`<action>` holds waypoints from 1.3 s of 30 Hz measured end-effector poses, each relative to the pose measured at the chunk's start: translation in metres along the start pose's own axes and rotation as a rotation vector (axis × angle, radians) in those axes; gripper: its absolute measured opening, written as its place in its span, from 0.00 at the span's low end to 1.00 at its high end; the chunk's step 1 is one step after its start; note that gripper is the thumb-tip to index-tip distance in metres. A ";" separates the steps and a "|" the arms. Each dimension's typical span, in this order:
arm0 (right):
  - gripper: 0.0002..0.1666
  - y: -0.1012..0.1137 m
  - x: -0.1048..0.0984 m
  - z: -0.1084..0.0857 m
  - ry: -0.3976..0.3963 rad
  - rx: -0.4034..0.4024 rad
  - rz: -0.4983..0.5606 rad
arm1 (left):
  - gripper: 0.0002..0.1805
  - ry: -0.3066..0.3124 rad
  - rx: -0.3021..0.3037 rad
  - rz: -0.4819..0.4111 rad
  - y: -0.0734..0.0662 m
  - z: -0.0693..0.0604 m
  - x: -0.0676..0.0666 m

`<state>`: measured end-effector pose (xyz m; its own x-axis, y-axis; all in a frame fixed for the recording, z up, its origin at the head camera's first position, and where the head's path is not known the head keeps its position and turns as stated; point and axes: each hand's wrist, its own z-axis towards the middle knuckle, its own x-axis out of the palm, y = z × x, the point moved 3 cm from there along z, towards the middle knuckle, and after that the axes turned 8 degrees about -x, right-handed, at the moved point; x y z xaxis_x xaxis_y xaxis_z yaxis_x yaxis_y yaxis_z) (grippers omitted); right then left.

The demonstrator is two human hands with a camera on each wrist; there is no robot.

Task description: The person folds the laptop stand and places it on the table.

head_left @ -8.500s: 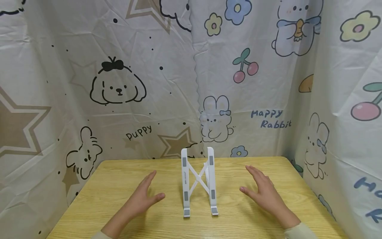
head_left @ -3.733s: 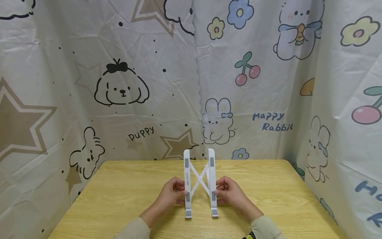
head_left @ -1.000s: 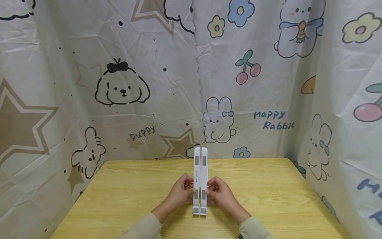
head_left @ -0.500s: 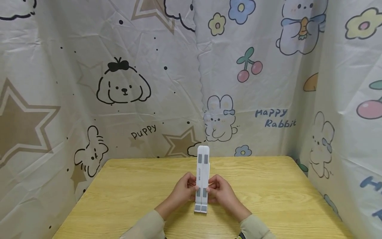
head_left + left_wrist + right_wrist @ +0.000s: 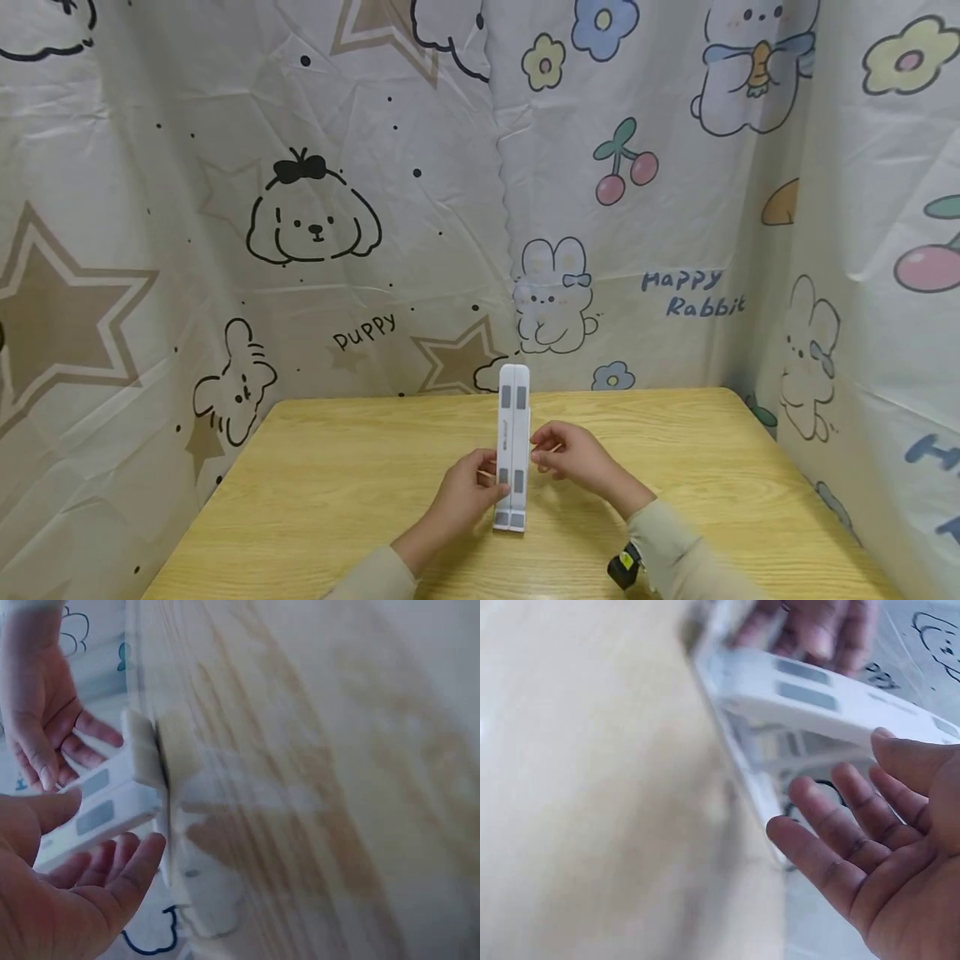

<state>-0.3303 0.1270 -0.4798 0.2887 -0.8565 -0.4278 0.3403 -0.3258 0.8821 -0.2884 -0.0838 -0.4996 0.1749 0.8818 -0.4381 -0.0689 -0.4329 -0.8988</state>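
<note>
A white laptop stand with grey pads stands upright on the table, its two rails side by side. In the right wrist view, thin struts show beneath its rails. My left hand holds the lower left side, thumb on the front by a grey pad and fingers behind; the left wrist view shows this hand around the rail. Beside the stand's right side is my right hand, its fingers spread and loosely bent in the right wrist view. Its thumb lies at the rail's edge; whether it touches, I cannot tell.
The wood-grain table runs back to a hanging cloth printed with cartoon animals, stars and flowers. More cloth hangs at the left and right. A black device with a yellow mark sits at my right wrist.
Over the earlier frames the stand's rails came together from an X-braced spread. Since half a second ago my right hand has let go and moved slightly up and right; my left hand keeps hold.
</note>
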 end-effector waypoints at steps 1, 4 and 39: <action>0.15 0.004 -0.007 0.004 0.001 0.001 -0.015 | 0.27 0.015 -0.003 0.021 0.000 -0.002 0.000; 0.17 0.017 -0.030 0.016 -0.003 -0.011 -0.066 | 0.34 0.047 -0.028 0.070 -0.001 -0.008 0.002; 0.29 0.058 -0.074 0.071 0.234 -0.250 -0.094 | 0.46 0.160 -0.009 0.085 0.014 -0.003 0.007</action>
<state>-0.3956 0.1436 -0.3831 0.4331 -0.7030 -0.5641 0.5756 -0.2660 0.7733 -0.2850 -0.0841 -0.5155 0.3230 0.8013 -0.5035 -0.0814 -0.5066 -0.8584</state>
